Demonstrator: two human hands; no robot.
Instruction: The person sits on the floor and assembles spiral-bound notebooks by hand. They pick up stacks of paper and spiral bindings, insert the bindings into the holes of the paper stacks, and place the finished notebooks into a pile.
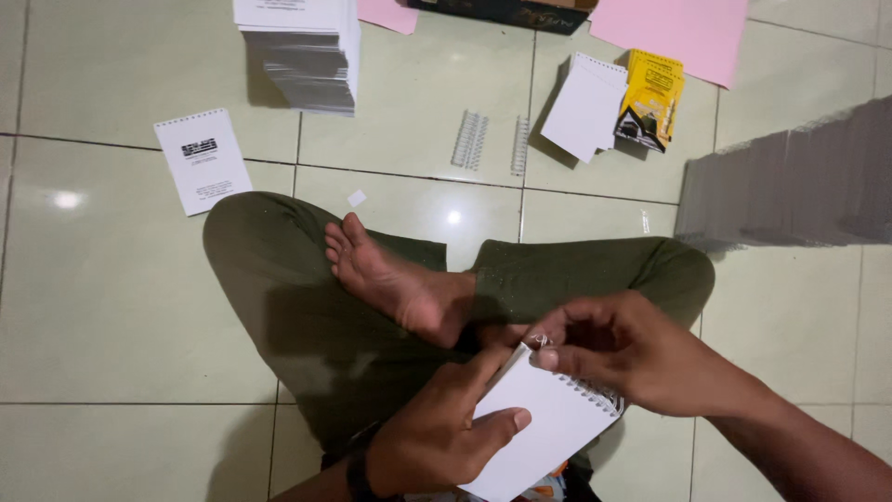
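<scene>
A small white notepad (pixel 544 429) rests over my crossed legs, with a silver wire spiral binding (pixel 595 397) along its upper right edge. My left hand (pixel 437 432) holds the pad from the left, thumb across its face and forefinger along its top corner. My right hand (pixel 632 349) pinches the end of the spiral at the pad's top corner between thumb and fingertips. My legs wear dark green trousers (pixel 279 297), and one bare foot (pixel 390 279) lies on top.
On the tiled floor lie two loose wire spirals (pixel 490 141), a bound white pad beside a yellow cover stack (pixel 650 98), a printed pad (pixel 202 160), a tall stack of sheets (pixel 311 56), a long fanned grey stack (pixel 799 181) and pink paper (pixel 678 33).
</scene>
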